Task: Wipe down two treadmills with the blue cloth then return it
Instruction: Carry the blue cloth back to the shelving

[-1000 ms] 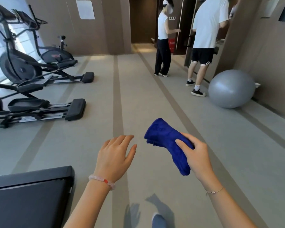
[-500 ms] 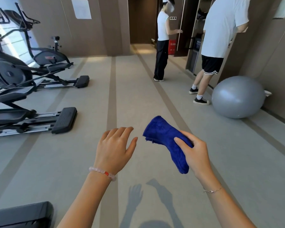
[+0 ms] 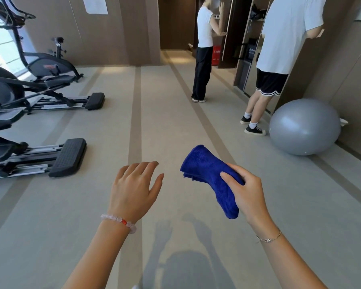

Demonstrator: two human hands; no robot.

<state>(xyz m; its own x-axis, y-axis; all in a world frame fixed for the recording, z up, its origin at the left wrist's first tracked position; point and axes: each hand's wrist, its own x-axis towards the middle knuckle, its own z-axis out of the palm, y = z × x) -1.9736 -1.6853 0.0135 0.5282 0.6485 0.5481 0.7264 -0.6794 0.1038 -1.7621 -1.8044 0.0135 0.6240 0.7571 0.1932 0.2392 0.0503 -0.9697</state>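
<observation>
Standing on the wide carpeted floor [image 3: 88,205], I have an open lane straight ahead. Elliptical machines [image 3: 67,157] line the left edge, a grey exercise ball [image 3: 304,128] sits by the right wall, and two people [image 3: 203,59] stand further off near the cupboards. No treadmill in view. The blue cloth [image 3: 206,170] is in the air in front of me, bunched lengthwise, my right hand [image 3: 248,192] curled round its middle with both ends sticking out. My left hand [image 3: 133,188] is empty with fingers relaxed, near the cloth, not touching. The cloth looks soft, light and floppy, not slippery; a mid-bunch grip should do, though loose ends may droop. Best to steer clear of the footplates on the left and the ball on the right.
</observation>
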